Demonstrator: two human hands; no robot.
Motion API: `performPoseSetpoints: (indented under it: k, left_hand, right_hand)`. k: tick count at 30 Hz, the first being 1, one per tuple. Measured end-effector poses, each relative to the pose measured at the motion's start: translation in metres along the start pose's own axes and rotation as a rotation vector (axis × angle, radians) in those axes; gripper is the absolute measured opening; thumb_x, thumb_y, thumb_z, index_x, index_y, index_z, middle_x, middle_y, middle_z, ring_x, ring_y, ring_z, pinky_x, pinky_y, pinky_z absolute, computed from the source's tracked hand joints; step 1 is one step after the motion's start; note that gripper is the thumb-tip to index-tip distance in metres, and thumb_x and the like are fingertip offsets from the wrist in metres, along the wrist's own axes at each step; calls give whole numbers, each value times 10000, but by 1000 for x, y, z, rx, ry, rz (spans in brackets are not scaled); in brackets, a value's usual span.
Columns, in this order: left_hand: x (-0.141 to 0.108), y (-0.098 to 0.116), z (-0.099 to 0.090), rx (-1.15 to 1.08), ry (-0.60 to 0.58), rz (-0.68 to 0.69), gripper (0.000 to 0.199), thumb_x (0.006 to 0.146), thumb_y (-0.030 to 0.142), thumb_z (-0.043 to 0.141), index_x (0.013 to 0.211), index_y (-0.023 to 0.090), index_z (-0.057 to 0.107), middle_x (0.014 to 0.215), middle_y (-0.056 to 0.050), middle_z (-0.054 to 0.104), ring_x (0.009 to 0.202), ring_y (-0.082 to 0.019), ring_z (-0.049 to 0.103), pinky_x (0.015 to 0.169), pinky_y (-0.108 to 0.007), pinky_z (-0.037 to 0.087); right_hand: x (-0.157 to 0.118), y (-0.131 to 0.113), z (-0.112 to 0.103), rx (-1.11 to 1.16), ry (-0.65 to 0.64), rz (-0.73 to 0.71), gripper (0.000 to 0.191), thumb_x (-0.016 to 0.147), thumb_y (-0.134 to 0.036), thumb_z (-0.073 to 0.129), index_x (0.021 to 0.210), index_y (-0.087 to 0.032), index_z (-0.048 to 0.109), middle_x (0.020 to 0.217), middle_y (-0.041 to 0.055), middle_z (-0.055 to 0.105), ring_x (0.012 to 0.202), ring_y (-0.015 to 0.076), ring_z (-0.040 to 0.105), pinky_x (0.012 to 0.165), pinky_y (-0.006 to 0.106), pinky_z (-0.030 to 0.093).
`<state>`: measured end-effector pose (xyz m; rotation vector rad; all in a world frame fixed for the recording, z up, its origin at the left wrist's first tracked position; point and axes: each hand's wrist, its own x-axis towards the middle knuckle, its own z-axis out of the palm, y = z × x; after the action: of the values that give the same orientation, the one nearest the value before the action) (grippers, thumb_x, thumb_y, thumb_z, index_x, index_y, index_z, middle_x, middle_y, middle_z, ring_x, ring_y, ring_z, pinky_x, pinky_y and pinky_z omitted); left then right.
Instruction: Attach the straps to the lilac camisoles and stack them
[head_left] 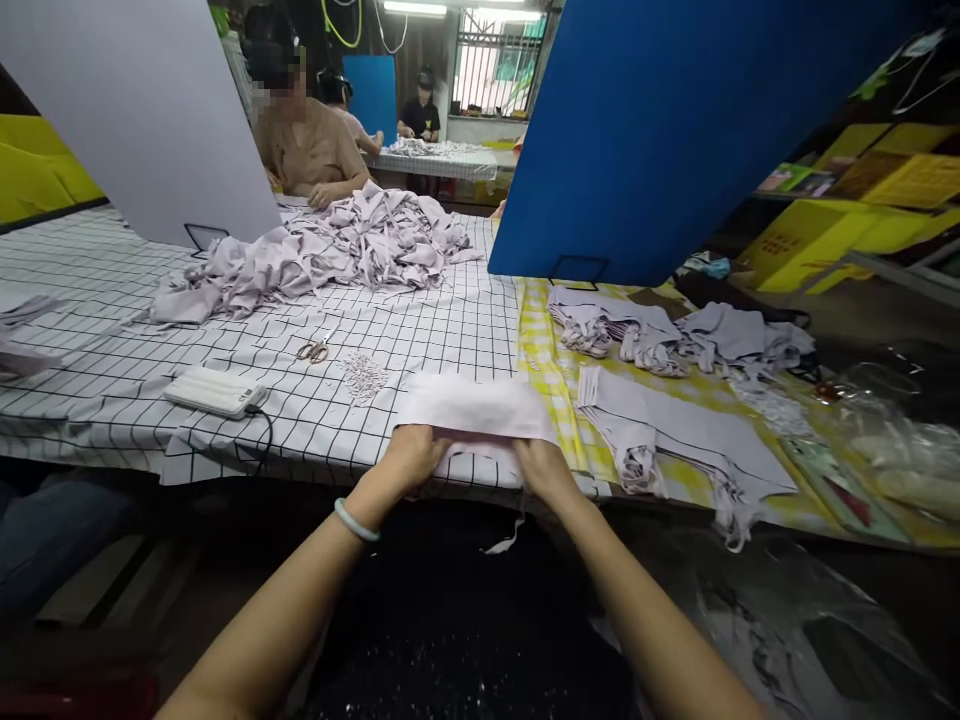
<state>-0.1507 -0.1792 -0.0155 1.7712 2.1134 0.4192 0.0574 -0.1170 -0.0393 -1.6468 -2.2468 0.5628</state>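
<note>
A pale lilac piece of cloth (472,400) lies at the table's front edge, with a fold or opening along its near side. My left hand (415,458) grips its near left corner, fingertips partly tucked under the fabric. At the near right corner, my right hand (546,468) is closed on the same cloth. A thin strap (506,540) dangles below the edge by my right hand. Left of the cloth lie a small heap of thread snippets (364,377) and a pair of scissors (313,351).
A tangled cloth pile (375,240) covers the table's far side, near a seated person (315,150). Stacked cloth pieces (675,425) lie to the right on a yellow checked cover (536,340). A white power bank (214,391) sits left. A blue board (630,140) rises at the right.
</note>
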Motion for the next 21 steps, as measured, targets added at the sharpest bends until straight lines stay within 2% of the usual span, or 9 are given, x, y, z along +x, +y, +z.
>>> performPoseSetpoints:
  k: [2,4,9,11,13,16,18,19,21]
  left_hand:
    - [6,-10,13,47,-9,-35,359,926,376,545,1089,69,635,1089,-234,695,1086,-361,642,971,-490,467]
    - [5,-16,18,99,-11,-36,425,955,446,488,1080,63,625,1087,-247,686,1061,-372,643,944,-499,469]
    - [-6,-20,22,198,-16,34,423,974,477,435,959,107,640,943,-213,703,936,-350,657,888,-507,482]
    - [-13,-21,19,213,-25,74,401,978,457,432,968,117,644,935,-194,702,937,-338,652,895,-515,487]
    - [-24,-25,6,175,-86,152,374,968,413,462,1095,109,638,1064,-189,693,1036,-327,636,934,-496,493]
    - [-39,-34,-31,18,-265,299,414,943,398,522,1275,164,600,1354,-147,608,1241,-292,567,1019,-433,480]
    - [-38,-41,-55,-82,-376,276,371,956,447,503,1199,214,658,1320,-100,644,1186,-268,609,989,-403,499]
    - [-32,-44,-63,-105,-382,218,364,967,470,475,1124,218,687,1234,-91,686,1106,-261,644,945,-398,514]
    - [-12,-47,-67,-69,-249,81,386,982,475,432,1026,195,693,1076,-99,716,996,-262,659,885,-404,517]
  right_hand:
    - [13,-1,10,-124,-63,12,425,989,-362,383,1058,-100,710,1038,205,746,1028,333,688,915,426,500]
    - [16,2,13,-206,-106,8,430,1005,-369,363,993,-114,711,987,193,751,981,309,694,882,394,494]
    - [14,7,8,-268,-120,-20,356,980,-245,380,969,-121,714,1006,191,743,996,311,676,884,391,467]
    - [11,8,3,-311,-128,-67,342,976,-227,385,974,-132,713,1008,180,744,965,308,678,855,393,470]
    - [4,10,-4,-334,-143,-132,329,981,-220,384,999,-152,705,987,160,745,921,292,680,819,384,472]
    - [-9,18,-17,-290,-220,-214,311,991,-226,372,1024,-181,677,907,125,726,838,268,671,757,370,475]
    - [-16,24,-21,-238,-269,-257,302,992,-227,362,1018,-191,660,850,106,697,788,258,654,730,369,483]
    - [-18,26,-22,-219,-276,-269,299,991,-224,360,1028,-189,654,846,106,686,783,258,648,732,375,490]
    - [-22,30,-20,-203,-260,-264,304,985,-209,363,1083,-166,648,880,126,682,806,272,650,766,406,511]
